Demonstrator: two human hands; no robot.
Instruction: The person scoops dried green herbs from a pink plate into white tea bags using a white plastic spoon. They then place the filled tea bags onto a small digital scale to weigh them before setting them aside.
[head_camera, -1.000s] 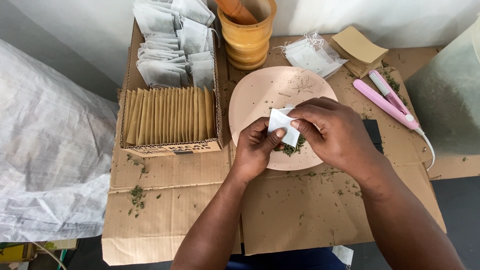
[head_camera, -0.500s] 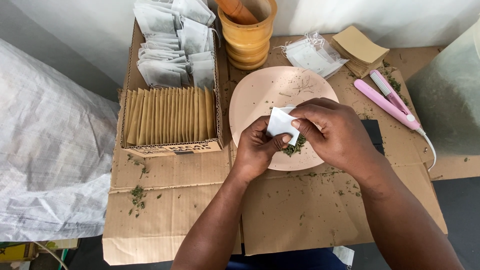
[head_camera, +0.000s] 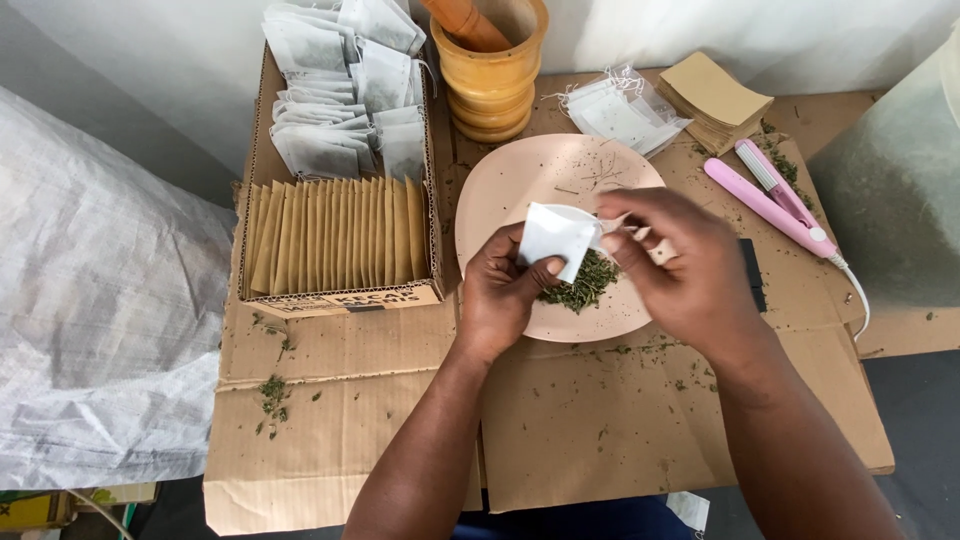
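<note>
Over pink plate (head_camera: 520, 185): left hand (head_camera: 505, 290) curled, thumb and fingers pinching white tea bag (head_camera: 556, 236) upright above pile of dried herbs (head_camera: 582, 284). Right hand (head_camera: 680, 265) knuckles up, blurred, fingertips at bag's open edge; grip cannot be told.

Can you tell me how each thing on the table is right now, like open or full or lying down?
small white bag: held up, pinched by left hand
right hand: at the bag's edge, blurred
pink plate: flat, dried green herbs piled on it
cardboard box: open, packed with upright brown envelopes
pink sealer: lying open
wooden mortar: upright, pestle inside
</note>
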